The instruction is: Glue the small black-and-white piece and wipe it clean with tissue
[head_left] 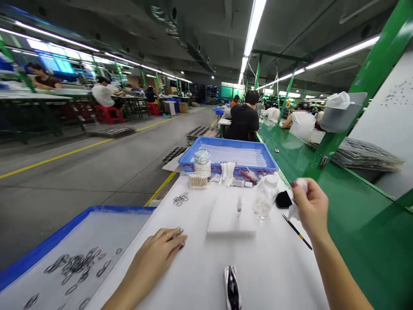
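Nearest: black-and-white clip-like tool lying loose on the white counter, untouched. Left hand lies palm-down, fingers loosely curled, fingertips pinning a small metal ring flat to the counter; more rings sit in the near blue tray and a small cluster farther up. Right hand is raised, pinched shut on a scrap of white wipe. My read: keep the ring pinned flat, press lightly, wipe with a clean part of the cloth, don't let it skate. Between the hands: white pad, clear bottle, thin black stick, black block. Beyond: swab bundle, jar, far blue tray. No brand, label or writing is legible anywhere.
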A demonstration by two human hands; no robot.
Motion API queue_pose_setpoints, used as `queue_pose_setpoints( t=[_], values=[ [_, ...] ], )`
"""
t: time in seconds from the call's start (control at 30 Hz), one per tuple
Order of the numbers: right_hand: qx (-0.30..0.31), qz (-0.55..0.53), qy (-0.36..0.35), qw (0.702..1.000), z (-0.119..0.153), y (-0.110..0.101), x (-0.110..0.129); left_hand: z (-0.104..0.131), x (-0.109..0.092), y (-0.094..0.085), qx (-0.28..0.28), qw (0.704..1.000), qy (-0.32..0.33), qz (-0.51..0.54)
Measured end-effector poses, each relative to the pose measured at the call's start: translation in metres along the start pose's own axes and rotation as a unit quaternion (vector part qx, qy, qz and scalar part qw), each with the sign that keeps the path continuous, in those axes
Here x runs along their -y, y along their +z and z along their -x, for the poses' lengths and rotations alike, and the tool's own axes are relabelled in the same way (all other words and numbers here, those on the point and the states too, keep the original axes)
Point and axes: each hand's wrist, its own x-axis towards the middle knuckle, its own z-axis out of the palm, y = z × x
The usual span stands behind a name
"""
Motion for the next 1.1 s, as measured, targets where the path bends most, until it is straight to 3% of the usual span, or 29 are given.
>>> queue_pose_setpoints(
  t=[0.07, 0.2, 0.3, 0.37, 0.43, 0.57, 0.7, 0.9, 1.03, 1.1],
  values=[
    [0.024, 0.056, -0.035, 0.998, -0.016, 0.014, -0.006, -0.001, 0.004, 0.002, -0.014, 0.999, 0.031, -0.009],
    [0.045, 0.028, -0.025, 0.998, -0.026, 0.028, -0.017, 0.004, -0.006, -0.006, -0.030, 0.998, 0.023, 0.055],
    [0.068, -0.017, 0.027, 0.997, -0.010, 0.019, -0.019, 0.016, -0.022, -0.014, 0.023, 0.988, -0.007, 0.150],
    [0.113, -0.030, 0.078, 0.990, 0.009, 0.006, -0.020, 0.025, -0.035, -0.017, 0.077, 0.977, -0.006, 0.200],
    [0.172, -0.019, 0.134, 0.976, 0.031, -0.010, -0.026, 0.032, -0.044, -0.017, 0.095, 0.970, 0.003, 0.222],
    [0.235, 0.048, 0.221, 0.946, 0.073, -0.037, -0.048, 0.040, -0.048, -0.013, 0.036, 0.982, 0.013, 0.186],
    [0.238, 0.125, 0.231, 0.935, 0.096, -0.050, -0.066, 0.039, -0.042, -0.015, 0.027, 0.988, 0.051, 0.142],
    [0.235, 0.196, 0.207, 0.929, 0.101, -0.048, -0.065, 0.031, -0.041, -0.021, 0.050, 0.988, 0.096, 0.112],
    [0.240, 0.177, 0.201, 0.933, 0.101, -0.050, -0.063, 0.036, -0.047, -0.024, -0.012, 0.985, 0.109, 0.135],
    [0.233, 0.160, 0.200, 0.938, 0.100, -0.051, -0.062, 0.042, -0.058, -0.024, -0.053, 0.979, 0.078, 0.180]
  ],
)
